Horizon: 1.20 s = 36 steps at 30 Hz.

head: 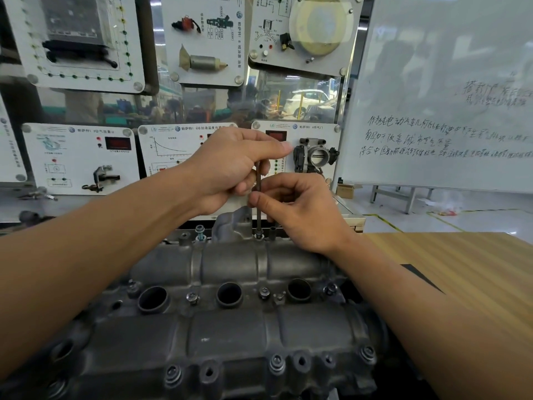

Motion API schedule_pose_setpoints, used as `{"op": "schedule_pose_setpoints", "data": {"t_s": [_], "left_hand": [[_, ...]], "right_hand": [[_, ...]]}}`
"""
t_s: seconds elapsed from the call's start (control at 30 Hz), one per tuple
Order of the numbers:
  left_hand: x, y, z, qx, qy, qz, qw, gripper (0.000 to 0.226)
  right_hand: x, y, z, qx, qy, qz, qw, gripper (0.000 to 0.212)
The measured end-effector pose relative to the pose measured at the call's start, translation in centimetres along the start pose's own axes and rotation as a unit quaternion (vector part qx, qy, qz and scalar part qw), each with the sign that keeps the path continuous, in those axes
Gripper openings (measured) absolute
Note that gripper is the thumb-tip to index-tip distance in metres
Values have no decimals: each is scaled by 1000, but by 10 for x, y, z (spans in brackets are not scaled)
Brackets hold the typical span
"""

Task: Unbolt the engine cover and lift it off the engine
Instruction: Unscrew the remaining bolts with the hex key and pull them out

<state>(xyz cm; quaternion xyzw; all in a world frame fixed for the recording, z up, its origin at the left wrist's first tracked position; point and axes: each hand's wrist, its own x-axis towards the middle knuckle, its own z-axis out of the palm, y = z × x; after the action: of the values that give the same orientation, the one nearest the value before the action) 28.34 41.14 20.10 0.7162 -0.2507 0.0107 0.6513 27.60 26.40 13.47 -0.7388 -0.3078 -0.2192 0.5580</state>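
An automotive training workshop is being shown. Just beyond the left hand (230, 166), demonstration panels (80, 160) are mounted with a throttle body (315, 155) and red readouts (118, 143). Well right of the right hand (300, 209), a handwritten whiteboard (444, 90) is propped. Below both hands, an engine (230, 336) is set on a wooden table (461, 264).

The left hand (230, 166) grips the top of a thin, upright rod-shaped tool (257, 180), and the right hand (294, 209) pinches its shaft lower down. The tool's tip meets a bolt (257, 235) at the far edge of the grey engine cover (230, 336). A wooden surface (461, 269) lies to the right.
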Motion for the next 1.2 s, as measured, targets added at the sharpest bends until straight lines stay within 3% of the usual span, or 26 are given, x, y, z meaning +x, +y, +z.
{"op": "schedule_pose_setpoints", "data": {"t_s": [0.17, 0.27, 0.37, 0.5, 0.7, 0.8, 0.93, 1.03, 1.2], "left_hand": [[6, 0, 0, -113, 14, -62, 991, 17], [4, -2, -11, -203, -79, -73, 973, 28], [2, -3, -20, -217, -175, -54, 959, 26], [0, -3, -22, -181, -203, -28, 962, 24], [-4, 0, -1, 29, -32, 68, 997, 30], [-1, 0, 5, 39, 53, 58, 996, 20], [6, 2, 10, -21, 61, -13, 998, 9], [8, 1, 4, -134, 11, -49, 990, 21], [7, -2, -17, -208, -166, -52, 963, 27]], "right_hand": [[0, 0, 0, -16, 9, -3, 1000, 4], [1, 0, -2, -21, 19, -4, 1000, 8], [2, 1, -2, -18, 23, -2, 1000, 11], [2, 1, -1, -4, 20, 9, 1000, 13], [0, 0, -1, -23, -9, 2, 1000, 9], [0, -1, 0, -22, -10, 4, 1000, 11], [0, -1, -1, -17, -2, 1, 1000, 9], [2, 0, -2, -17, 4, -3, 1000, 10], [4, 3, -4, -15, 11, 8, 1000, 11]]}}
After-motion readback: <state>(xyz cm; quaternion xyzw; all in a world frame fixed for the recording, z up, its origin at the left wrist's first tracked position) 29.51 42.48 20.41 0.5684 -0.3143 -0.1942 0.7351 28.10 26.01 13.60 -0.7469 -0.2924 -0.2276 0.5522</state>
